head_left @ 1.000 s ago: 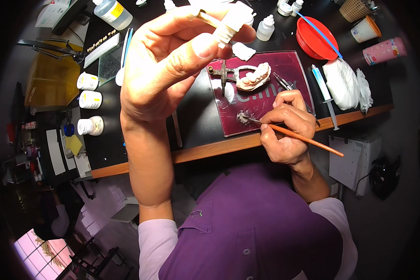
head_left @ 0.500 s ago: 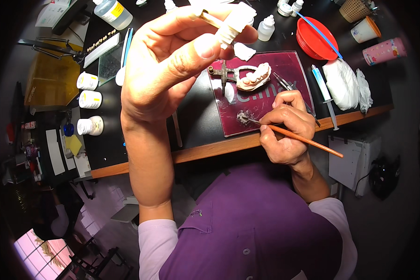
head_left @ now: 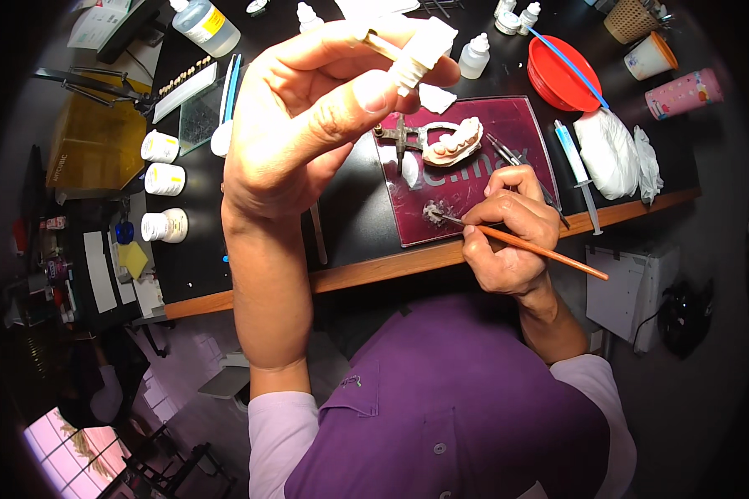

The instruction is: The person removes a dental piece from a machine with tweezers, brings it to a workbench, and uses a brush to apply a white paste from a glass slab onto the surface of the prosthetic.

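My left hand [head_left: 304, 125] is raised over the table, pinching a small white plaster-like dental piece [head_left: 430, 43] between thumb and fingers. A slim brass-coloured rod [head_left: 380, 43] lies against that piece. Low at the right, my right hand [head_left: 514, 233] grips a thin brush [head_left: 558, 255] with an orange-brown handle, held like a pen. Its tip touches a little greyish-white mound [head_left: 433, 212] on a dark red plate [head_left: 416, 235]. Farther back on the plate, a plaster model of teeth [head_left: 453, 150] is attached to a metal articulator [head_left: 402, 137].
Behind the right hand lie slender tools [head_left: 501, 150]. A syringe [head_left: 576, 162], white wadding [head_left: 605, 154], a red bowl [head_left: 549, 91] and a pink cylinder [head_left: 682, 93] are at the right. Several white jars [head_left: 165, 178] line the left, near a glass slab [head_left: 198, 121].
The whole view has shifted slightly. Both hands keep nearly the same places and grips, with the brush tip still at the mound.
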`<act>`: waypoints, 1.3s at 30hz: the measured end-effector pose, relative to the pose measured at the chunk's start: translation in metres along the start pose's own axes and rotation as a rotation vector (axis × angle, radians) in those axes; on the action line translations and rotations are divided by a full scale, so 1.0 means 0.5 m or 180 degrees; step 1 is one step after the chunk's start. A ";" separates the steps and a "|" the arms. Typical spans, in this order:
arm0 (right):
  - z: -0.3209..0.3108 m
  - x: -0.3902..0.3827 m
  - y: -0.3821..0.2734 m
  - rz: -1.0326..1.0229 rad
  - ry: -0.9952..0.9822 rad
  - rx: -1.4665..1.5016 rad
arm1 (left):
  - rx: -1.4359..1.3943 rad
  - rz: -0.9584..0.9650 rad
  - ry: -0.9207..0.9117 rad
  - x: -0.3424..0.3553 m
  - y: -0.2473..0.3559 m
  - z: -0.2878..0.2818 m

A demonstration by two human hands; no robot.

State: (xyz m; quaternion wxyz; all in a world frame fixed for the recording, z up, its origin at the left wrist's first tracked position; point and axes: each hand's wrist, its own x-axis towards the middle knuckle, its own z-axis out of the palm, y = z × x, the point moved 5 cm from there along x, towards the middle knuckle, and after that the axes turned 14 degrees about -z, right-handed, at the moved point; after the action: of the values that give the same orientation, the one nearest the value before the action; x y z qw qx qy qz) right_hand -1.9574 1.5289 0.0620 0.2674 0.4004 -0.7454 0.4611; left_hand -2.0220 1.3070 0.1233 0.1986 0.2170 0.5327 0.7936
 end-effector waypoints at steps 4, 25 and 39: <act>-0.003 -0.001 0.002 0.0012 0.0067 0.0016 | 0.0050 0.0058 0.0111 -0.004 -0.001 0.003; -0.024 0.010 -0.002 -0.0004 0.0431 0.0349 | 0.0027 0.0062 0.0126 0.008 0.002 0.008; -0.073 0.219 -0.056 -0.1283 0.1312 0.1051 | -0.0536 0.0019 -0.0115 0.012 -0.022 0.027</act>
State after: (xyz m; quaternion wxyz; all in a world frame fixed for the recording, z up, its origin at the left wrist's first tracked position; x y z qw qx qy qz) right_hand -1.9913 1.5163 0.1751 0.4299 0.4760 -0.4965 0.5849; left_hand -2.0183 1.3244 0.1185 0.2234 0.2154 0.4597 0.8321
